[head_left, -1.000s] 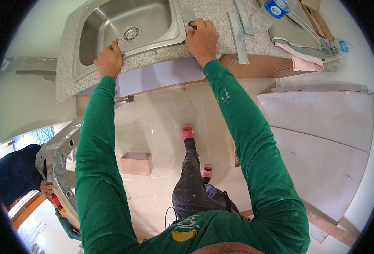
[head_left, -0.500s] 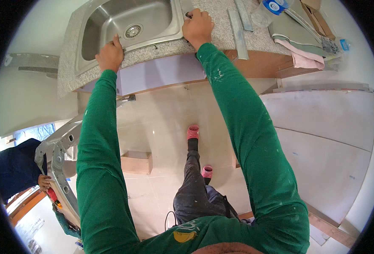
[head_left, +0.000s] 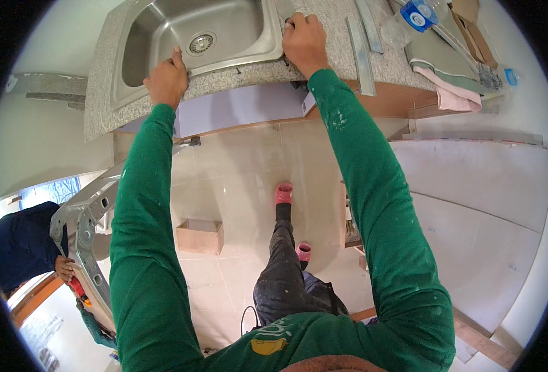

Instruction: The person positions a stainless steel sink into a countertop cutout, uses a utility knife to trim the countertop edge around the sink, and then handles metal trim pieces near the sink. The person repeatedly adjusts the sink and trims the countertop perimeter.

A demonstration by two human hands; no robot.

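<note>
A stainless steel sink (head_left: 224,67) sits in a speckled grey countertop (head_left: 103,74); its round drain strainer (head_left: 201,43) shows in the basin. At the sink's near left corner rests my left hand (head_left: 167,79), fingers curled against the rim and thumb pointing up over the basin. My right hand (head_left: 305,42) is closed beside the sink's right edge. Between its thumb and fingers shows a small black thing (head_left: 288,22), too hidden to name. A small dark clip-like piece (head_left: 238,70) sticks out under the front rim.
Metal strips (head_left: 360,56), a plastic bottle (head_left: 418,15) and a pink cloth (head_left: 457,93) lie on the counter's right. An open cabinet (head_left: 236,108) is below. A wooden box (head_left: 199,237) stands on the floor. At far left, another person's hand (head_left: 64,266) holds a red tool.
The counter, sink and bottle appear shifted right in the view. Both hands have shifted right along with them, still at the sink's edges. More of the cabinet's inside shows beside my right forearm.
</note>
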